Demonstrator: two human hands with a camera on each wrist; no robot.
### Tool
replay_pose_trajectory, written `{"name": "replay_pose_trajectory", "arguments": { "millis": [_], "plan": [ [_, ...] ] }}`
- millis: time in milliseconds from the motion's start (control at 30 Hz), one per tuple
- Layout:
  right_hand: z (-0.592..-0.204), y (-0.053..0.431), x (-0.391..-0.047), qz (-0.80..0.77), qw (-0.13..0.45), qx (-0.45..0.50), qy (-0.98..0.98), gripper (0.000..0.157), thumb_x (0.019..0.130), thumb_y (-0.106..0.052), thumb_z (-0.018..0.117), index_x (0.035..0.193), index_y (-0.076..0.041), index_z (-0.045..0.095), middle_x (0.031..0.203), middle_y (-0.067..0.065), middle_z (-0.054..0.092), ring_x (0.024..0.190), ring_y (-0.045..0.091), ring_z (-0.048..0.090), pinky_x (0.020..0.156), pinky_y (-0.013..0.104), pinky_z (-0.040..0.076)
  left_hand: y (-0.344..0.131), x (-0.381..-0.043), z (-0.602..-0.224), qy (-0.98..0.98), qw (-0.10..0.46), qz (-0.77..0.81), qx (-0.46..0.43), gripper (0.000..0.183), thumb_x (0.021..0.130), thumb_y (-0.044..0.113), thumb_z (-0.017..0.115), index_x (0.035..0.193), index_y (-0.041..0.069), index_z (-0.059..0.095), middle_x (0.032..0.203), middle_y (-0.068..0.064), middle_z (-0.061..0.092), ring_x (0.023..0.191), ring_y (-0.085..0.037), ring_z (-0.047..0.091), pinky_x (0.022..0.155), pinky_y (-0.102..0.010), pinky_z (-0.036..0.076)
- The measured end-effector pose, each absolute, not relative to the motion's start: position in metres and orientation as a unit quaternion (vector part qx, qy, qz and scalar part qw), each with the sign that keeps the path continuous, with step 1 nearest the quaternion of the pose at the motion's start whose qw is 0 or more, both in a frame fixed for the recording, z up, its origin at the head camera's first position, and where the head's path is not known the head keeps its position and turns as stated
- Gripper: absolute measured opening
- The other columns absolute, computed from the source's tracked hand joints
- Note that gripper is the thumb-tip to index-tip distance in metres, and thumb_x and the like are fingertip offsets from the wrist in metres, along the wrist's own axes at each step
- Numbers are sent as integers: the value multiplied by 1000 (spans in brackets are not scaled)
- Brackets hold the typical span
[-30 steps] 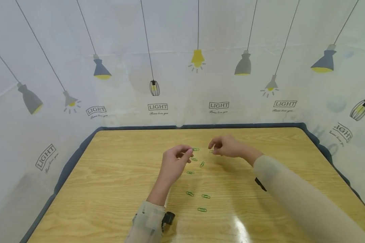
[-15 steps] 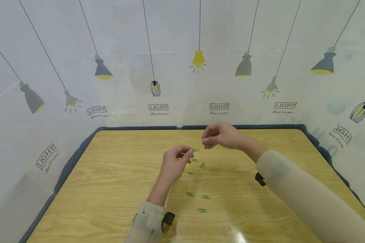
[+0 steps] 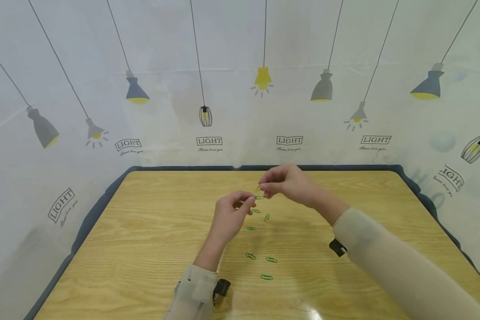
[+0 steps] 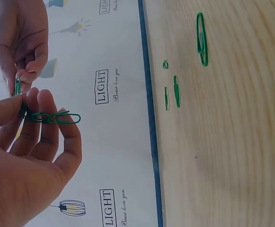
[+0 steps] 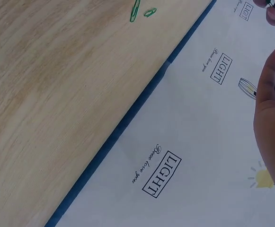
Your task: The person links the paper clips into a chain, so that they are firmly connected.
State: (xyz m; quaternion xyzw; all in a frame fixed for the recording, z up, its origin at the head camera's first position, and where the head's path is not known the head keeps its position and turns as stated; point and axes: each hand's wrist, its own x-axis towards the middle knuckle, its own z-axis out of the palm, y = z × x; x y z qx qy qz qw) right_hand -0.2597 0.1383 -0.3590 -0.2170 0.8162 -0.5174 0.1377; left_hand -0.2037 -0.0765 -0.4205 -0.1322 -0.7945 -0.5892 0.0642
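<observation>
My left hand (image 3: 232, 218) is raised over the table, thumb and fingers pinching a short chain of linked green paper clips (image 4: 61, 117) that lies across the fingers in the left wrist view. Just beyond it, my right hand (image 3: 291, 184) pinches a single green paper clip (image 4: 17, 86) at its fingertips. That clip's end is close to the left thumb; whether it touches the chain I cannot tell. In the right wrist view the right hand (image 5: 273, 94) is partly cut off at the edge.
Several loose green paper clips lie on the wooden table (image 3: 144, 231), including a clip (image 3: 251, 228) below the left hand and a clip (image 3: 266, 277) nearer the front. A white lamp-print sheet (image 3: 240, 102) with a dark blue edge surrounds the table.
The right hand has lifted a paper clip off the table and moved left, up to the left hand's fingertips. My left hand has stayed almost still, holding the chain.
</observation>
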Motion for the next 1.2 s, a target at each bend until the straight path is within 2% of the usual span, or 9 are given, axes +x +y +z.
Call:
{"name": "replay_pose_trajectory", "arguments": {
  "millis": [333, 433, 600, 667, 800, 1033, 1200],
  "plan": [
    [-368, 135, -256, -505, 121, -231, 823, 12, 103, -16, 72, 110, -7, 75, 100, 11, 77, 92, 23, 75, 86, 38, 64, -78, -203, -420, -792, 65, -593, -133, 19, 108, 19, 65, 113, 6, 78, 101, -13, 78, 81, -18, 72, 70, -24, 58],
    [-368, 136, -255, -499, 119, -239, 825, 10, 103, -16, 72, 109, -9, 76, 99, 9, 77, 92, 22, 74, 86, 37, 63, -77, -203, -419, -793, 64, -592, -130, 18, 108, 19, 65, 113, 7, 78, 100, -12, 78, 81, -18, 72, 72, -30, 60],
    [-369, 136, -253, -494, 119, -243, 826, 9, 103, -16, 72, 108, -10, 76, 100, 8, 77, 98, 33, 74, 86, 37, 63, -76, -204, -419, -792, 60, -594, -128, 18, 107, 19, 66, 112, 6, 78, 101, -12, 78, 82, -18, 72, 72, -30, 61],
    [-369, 137, -253, -494, 120, -243, 826, 9, 103, -15, 72, 108, -10, 76, 100, 8, 77, 99, 35, 74, 87, 37, 63, -76, -204, -419, -792, 60, -594, -126, 18, 107, 19, 66, 112, 7, 78, 101, -11, 78, 81, -18, 72, 71, -26, 59],
    [-371, 140, -253, -492, 118, -246, 827, 8, 103, -16, 72, 107, -10, 76, 99, 8, 77, 96, 31, 74, 86, 37, 62, -76, -203, -418, -793, 61, -593, -125, 18, 107, 20, 66, 111, 8, 78, 100, -11, 78, 81, -18, 71, 71, -26, 58],
    [-374, 144, -251, -492, 108, -254, 826, 6, 103, -14, 72, 105, -10, 76, 98, 7, 77, 95, 33, 73, 84, 37, 62, -75, -202, -418, -792, 53, -596, -123, 18, 107, 21, 66, 110, 9, 78, 100, -11, 78, 83, -20, 72, 71, -26, 57],
    [-375, 146, -250, -493, 106, -258, 824, 5, 102, -11, 71, 105, -9, 76, 100, 8, 76, 94, 26, 72, 85, 38, 61, -72, -201, -417, -796, 49, -592, -117, 18, 108, 22, 65, 111, 9, 77, 100, -11, 77, 82, -21, 72, 70, -28, 57]
  ]
}}
